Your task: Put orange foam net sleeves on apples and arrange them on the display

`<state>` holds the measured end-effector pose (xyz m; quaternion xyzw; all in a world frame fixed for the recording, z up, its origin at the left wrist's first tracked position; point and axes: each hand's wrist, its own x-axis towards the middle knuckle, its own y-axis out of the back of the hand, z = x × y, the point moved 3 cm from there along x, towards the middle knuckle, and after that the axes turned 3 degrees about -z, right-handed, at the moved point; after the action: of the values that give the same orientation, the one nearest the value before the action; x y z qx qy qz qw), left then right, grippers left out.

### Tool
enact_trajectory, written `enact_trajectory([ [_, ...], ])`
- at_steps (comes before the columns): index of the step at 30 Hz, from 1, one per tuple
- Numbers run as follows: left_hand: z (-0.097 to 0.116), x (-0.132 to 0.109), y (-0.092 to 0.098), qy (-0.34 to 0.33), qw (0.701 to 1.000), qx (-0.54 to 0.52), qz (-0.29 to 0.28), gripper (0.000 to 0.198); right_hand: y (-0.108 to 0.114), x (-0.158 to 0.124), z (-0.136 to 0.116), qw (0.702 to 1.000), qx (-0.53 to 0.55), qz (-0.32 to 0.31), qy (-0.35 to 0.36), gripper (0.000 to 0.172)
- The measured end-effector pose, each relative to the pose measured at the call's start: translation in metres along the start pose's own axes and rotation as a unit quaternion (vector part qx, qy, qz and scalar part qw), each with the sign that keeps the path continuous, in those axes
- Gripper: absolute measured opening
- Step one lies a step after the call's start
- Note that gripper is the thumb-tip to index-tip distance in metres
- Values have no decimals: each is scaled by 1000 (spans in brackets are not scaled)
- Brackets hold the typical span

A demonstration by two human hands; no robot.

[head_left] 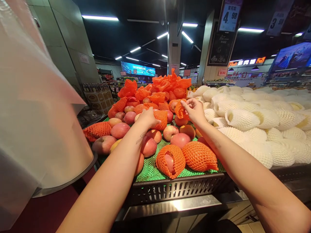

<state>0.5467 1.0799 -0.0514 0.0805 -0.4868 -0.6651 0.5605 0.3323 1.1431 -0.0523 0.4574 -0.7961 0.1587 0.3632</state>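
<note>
Netted fruit (161, 120) lies just right of the left hand (148, 118), the nearer one; that hand's fingers are hidden, so its grip cannot be told. Farther right, the right hand (194, 109) pinches an orange foam net (180, 111), its long axis roughly upright.

Matt, knobbly foam netting forms the orange sleeves (201, 156) at centre and white sleeves (243, 119) at right; the fruit (180, 140) is smooth, faintly glossy. Lower down are rough plastic-looking matting (148, 168), a slotted plastic basket (179, 180) and a shiny metal ledge (172, 207); at left, a translucent plastic-film roll (46, 123).
</note>
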Motion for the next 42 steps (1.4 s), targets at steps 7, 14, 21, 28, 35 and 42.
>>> enact_trajectory([
  [7,39,-17,8,-165,974,-132,-82,43,-20,-15,-22,971,168,-139,-95,63],
  [14,36,-17,7,-144,976,-153,-49,47,-18,-15,-23,958,211,-157,-114,62],
  [21,41,-21,20,-109,990,-84,33,10,-16,-10,-22,971,180,-148,-49,40],
  [28,44,-31,32,-46,986,-76,142,11,-1,-19,-48,967,-136,-61,206,12],
  [35,73,-51,24,-199,976,-28,88,9,-27,-30,-44,983,-9,-180,-13,32],
  [42,80,-59,6,-235,969,56,-50,12,-21,-15,-14,976,169,-93,-106,33],
])
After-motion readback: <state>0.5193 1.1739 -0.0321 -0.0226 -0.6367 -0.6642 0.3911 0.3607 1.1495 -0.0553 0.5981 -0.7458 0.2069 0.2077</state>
